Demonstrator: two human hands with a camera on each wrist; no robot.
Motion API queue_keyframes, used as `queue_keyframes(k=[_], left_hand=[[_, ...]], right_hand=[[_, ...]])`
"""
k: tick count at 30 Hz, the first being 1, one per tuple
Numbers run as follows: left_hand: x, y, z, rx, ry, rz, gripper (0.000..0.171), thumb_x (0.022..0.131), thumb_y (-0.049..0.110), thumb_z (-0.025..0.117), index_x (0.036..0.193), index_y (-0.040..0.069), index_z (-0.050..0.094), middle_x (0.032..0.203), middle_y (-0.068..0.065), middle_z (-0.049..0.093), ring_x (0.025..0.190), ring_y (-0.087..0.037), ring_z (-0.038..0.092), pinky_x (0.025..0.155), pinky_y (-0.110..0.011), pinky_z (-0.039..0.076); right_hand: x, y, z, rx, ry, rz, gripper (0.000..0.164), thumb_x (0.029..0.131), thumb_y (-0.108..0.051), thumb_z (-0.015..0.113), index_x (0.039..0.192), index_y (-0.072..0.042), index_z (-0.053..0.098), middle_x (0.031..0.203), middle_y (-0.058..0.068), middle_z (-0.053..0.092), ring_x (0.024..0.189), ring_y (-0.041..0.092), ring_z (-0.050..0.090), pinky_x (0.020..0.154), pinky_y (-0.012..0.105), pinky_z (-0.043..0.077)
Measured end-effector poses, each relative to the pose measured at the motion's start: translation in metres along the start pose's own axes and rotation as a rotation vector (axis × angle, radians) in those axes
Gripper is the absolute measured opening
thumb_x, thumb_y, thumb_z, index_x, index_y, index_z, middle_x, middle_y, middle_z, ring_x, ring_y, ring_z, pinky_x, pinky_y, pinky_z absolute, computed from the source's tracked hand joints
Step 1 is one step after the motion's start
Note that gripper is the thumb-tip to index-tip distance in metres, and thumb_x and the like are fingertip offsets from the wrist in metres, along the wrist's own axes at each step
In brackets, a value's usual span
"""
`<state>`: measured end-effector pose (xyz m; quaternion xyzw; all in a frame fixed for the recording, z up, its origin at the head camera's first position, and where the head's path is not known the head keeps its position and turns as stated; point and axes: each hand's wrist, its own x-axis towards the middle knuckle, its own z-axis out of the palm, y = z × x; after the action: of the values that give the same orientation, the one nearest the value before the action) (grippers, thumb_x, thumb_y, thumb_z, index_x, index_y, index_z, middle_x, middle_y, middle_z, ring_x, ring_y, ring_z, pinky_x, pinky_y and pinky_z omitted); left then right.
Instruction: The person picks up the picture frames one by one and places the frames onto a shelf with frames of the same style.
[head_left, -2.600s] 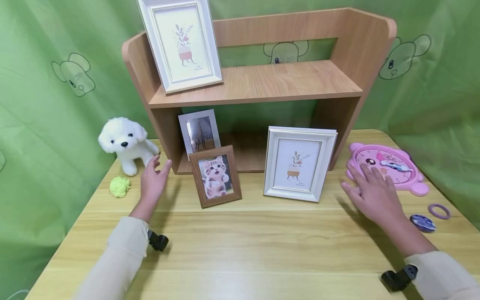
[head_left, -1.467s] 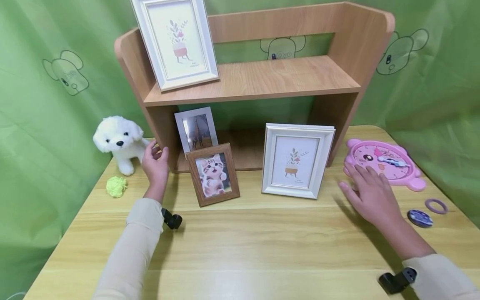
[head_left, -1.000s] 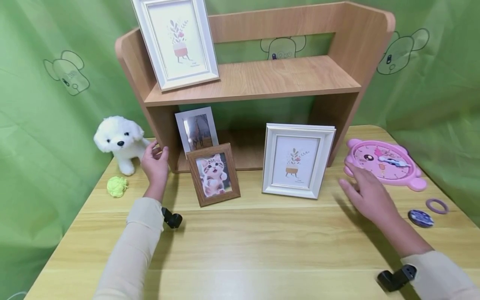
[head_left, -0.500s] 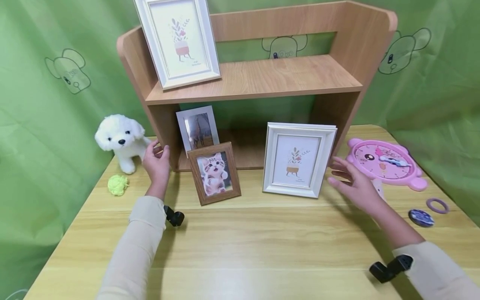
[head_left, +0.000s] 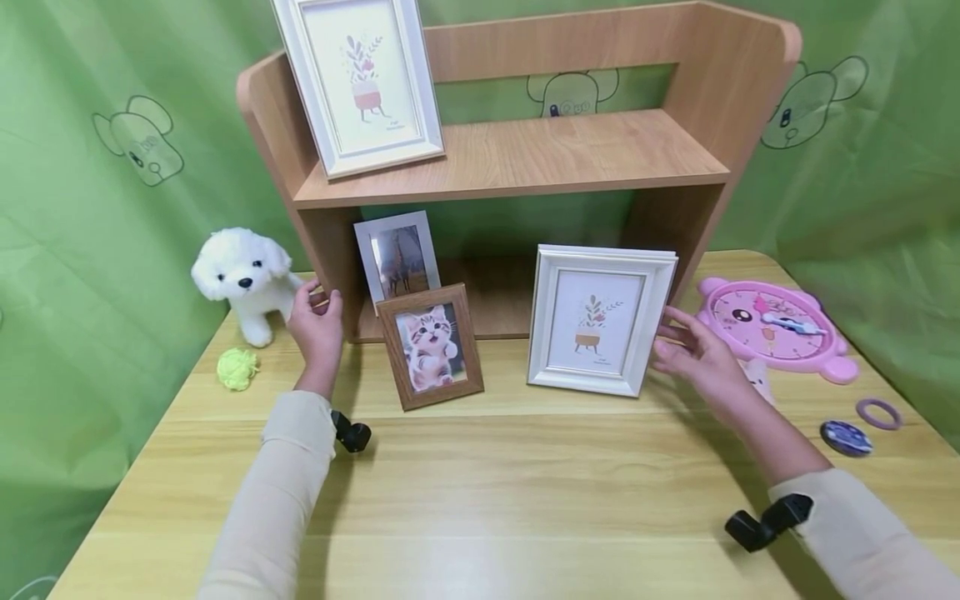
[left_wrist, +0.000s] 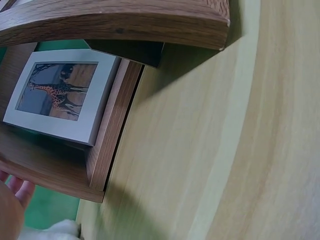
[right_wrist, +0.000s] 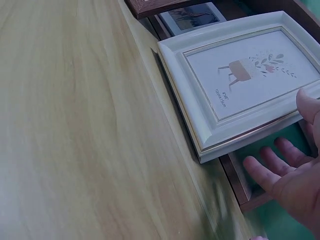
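My right hand (head_left: 701, 358) is at the right edge of a white picture frame (head_left: 596, 321) with a plant print, standing in front of the wooden shelf (head_left: 517, 162). In the right wrist view the thumb lies near the frame's edge and the other fingers spread apart below it; firm contact cannot be seen. My left hand (head_left: 317, 329) is by the shelf's left side panel, its fingertips (left_wrist: 17, 186) at the panel's outer face. Near it stand a brown picture frame (head_left: 431, 348) with a kitten photo and a smaller white frame (head_left: 397, 257) with a giraffe photo.
Another white frame (head_left: 363, 83) leans on the upper shelf. A white plush dog (head_left: 243, 279) and a yellow-green yarn ball (head_left: 237, 368) are at left. At right lie a pink toy clock (head_left: 776, 323), a purple ring (head_left: 878, 413) and a blue disc (head_left: 846, 437).
My right hand has moved left from beside the pink clock to the white frame's right edge. The left hand moved up to the shelf's side earlier and stays there.
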<state>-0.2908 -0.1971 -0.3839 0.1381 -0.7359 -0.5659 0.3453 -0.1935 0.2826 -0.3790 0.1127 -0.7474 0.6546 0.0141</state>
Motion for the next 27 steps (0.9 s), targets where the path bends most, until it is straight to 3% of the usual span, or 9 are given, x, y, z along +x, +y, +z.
queue_keyframes(k=[5, 8, 18, 23, 27], left_hand=[[0.0, -0.001, -0.001, 0.028, -0.019, 0.008, 0.028, 0.084, 0.008, 0.062, 0.111, 0.003, 0.059, 0.099, -0.017, 0.065, 0.087, -0.025, 0.064, 0.076, -0.026, 0.056], [0.0, 0.0, -0.001, 0.047, -0.036, 0.018, 0.028, 0.084, 0.008, 0.061, 0.111, 0.003, 0.058, 0.101, -0.017, 0.065, 0.088, -0.025, 0.064, 0.076, -0.027, 0.056], [0.0, 0.001, -0.002, 0.08, -0.056, 0.018, 0.027, 0.086, 0.007, 0.059, 0.112, 0.004, 0.056, 0.102, -0.016, 0.064, 0.089, -0.024, 0.063, 0.076, -0.027, 0.056], [0.001, -0.001, -0.001, 0.1, -0.062, 0.024, 0.027, 0.086, 0.008, 0.06, 0.113, 0.005, 0.056, 0.102, -0.016, 0.064, 0.089, -0.024, 0.063, 0.076, -0.028, 0.056], [0.001, -0.001, -0.001, 0.099, -0.061, 0.032, 0.027, 0.086, 0.008, 0.06, 0.112, 0.004, 0.056, 0.102, -0.017, 0.063, 0.089, -0.025, 0.063, 0.076, -0.029, 0.056]], right_hand=[[0.003, 0.001, 0.001, 0.128, -0.016, 0.004, 0.068, 0.092, -0.005, 0.053, 0.142, 0.009, 0.01, 0.12, 0.008, 0.043, 0.097, 0.005, 0.056, 0.079, 0.028, 0.054], [0.004, 0.003, 0.001, 0.186, -0.02, 0.005, 0.068, 0.091, -0.003, 0.053, 0.142, 0.009, 0.009, 0.114, -0.001, 0.047, 0.096, 0.006, 0.057, 0.078, 0.028, 0.055], [0.008, 0.012, -0.001, 0.302, -0.038, -0.02, 0.066, 0.09, 0.002, 0.054, 0.142, 0.006, 0.015, 0.11, 0.0, 0.054, 0.095, 0.008, 0.059, 0.077, 0.028, 0.055], [0.009, 0.016, -0.001, 0.361, -0.042, -0.02, 0.046, 0.089, 0.006, 0.053, 0.13, -0.011, 0.041, 0.107, 0.001, 0.054, 0.091, 0.009, 0.058, 0.076, 0.028, 0.056], [0.01, 0.017, 0.0, 0.379, -0.041, -0.016, 0.038, 0.089, 0.007, 0.052, 0.117, -0.018, 0.048, 0.105, 0.002, 0.053, 0.088, 0.01, 0.058, 0.075, 0.028, 0.056]])
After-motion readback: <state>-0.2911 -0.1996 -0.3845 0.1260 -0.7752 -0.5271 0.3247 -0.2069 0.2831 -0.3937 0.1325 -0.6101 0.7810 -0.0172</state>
